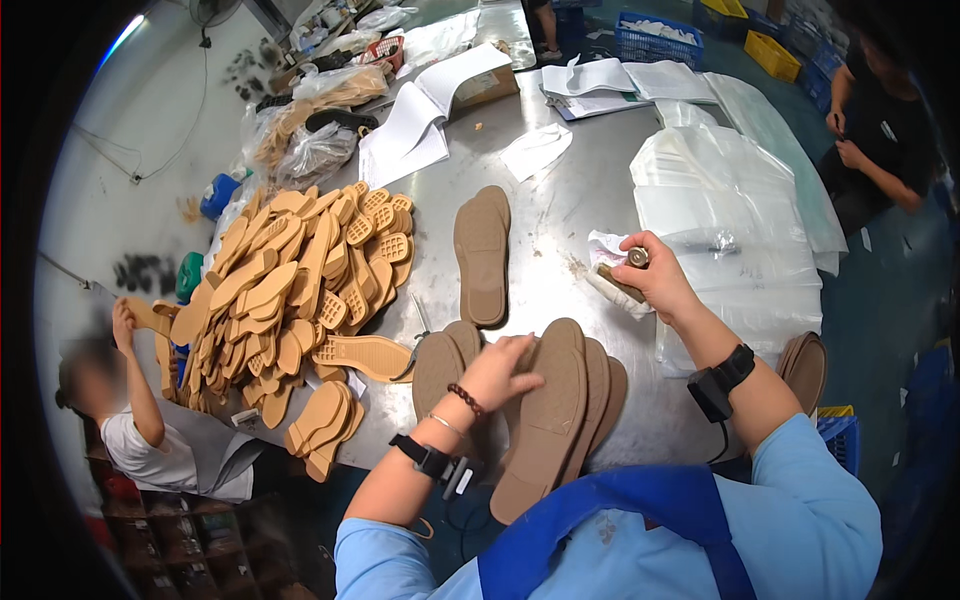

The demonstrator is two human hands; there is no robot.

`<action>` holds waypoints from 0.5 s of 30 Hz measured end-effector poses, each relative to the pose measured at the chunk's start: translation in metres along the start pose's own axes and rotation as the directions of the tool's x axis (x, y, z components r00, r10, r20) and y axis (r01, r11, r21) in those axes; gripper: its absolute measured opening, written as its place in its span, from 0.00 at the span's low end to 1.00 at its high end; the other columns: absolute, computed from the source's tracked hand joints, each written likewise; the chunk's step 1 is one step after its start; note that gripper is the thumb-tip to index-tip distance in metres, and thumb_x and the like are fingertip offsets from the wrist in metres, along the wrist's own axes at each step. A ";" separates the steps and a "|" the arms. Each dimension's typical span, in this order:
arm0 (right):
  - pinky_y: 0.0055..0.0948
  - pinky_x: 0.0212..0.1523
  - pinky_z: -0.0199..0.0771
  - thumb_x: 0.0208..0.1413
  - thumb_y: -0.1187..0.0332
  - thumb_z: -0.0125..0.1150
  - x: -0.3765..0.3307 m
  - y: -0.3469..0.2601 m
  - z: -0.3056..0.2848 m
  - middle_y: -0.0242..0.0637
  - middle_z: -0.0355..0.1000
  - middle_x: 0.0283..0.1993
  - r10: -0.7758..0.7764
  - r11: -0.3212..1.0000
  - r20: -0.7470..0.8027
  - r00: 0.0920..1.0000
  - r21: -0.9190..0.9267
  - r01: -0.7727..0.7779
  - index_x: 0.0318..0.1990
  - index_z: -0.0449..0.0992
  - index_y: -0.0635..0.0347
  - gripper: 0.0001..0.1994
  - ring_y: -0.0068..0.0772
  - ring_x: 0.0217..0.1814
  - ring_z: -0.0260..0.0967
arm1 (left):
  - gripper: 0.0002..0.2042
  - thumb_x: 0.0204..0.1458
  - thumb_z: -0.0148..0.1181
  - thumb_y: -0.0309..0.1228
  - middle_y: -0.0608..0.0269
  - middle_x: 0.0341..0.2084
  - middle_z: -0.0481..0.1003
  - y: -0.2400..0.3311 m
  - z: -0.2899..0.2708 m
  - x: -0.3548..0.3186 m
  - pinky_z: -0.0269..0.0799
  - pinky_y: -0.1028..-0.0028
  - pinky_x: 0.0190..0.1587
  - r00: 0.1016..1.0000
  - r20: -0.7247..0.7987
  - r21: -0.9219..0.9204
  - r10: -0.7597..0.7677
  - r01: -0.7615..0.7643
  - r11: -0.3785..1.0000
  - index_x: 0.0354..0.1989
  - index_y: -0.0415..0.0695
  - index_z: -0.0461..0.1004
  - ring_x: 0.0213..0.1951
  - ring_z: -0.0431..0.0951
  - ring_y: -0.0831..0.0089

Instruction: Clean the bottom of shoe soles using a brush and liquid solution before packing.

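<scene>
My left hand, thumb spread from the fingers, reaches over a group of brown shoe soles at the table's near edge. It lies beside a large brown sole leaning on several others; more brown soles show to its left. My right hand is closed around a short dark cylindrical tool with a round metal end. Under that tool is a crumpled white cloth with brown stains. Two brown soles, one partly over the other, lie on the metal table beyond my hands.
A big heap of tan soles covers the table's left side, where a person holds one. Clear plastic sheets lie at right, papers at the back. Another person stands far right. Blue crates stand behind.
</scene>
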State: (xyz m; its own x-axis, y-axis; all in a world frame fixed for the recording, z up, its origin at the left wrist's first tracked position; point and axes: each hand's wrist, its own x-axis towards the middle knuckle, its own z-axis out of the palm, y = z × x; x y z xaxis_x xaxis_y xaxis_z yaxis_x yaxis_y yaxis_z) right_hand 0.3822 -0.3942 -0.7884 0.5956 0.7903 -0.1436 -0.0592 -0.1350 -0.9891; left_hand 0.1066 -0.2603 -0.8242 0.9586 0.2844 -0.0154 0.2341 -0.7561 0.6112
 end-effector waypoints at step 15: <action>0.39 0.42 0.69 0.39 0.78 0.61 0.134 0.073 0.164 0.44 0.68 0.34 -0.602 0.381 0.549 0.580 -0.441 0.812 0.40 0.67 0.60 0.17 0.47 0.41 0.68 | 0.32 0.39 0.70 0.41 0.45 0.39 0.73 -0.080 -0.007 0.055 0.72 0.62 0.46 0.795 -0.306 0.183 -0.524 0.590 0.787 0.51 0.34 0.69 0.42 0.75 0.51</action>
State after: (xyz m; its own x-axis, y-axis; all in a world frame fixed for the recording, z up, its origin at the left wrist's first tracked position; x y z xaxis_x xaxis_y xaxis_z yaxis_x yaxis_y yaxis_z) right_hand 0.3262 -0.2006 -0.8858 -0.0582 0.8678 0.4935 0.8148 0.3269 -0.4788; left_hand 0.1391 -0.1800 -0.8689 0.5893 0.8028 -0.0903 0.7791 -0.5351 0.3267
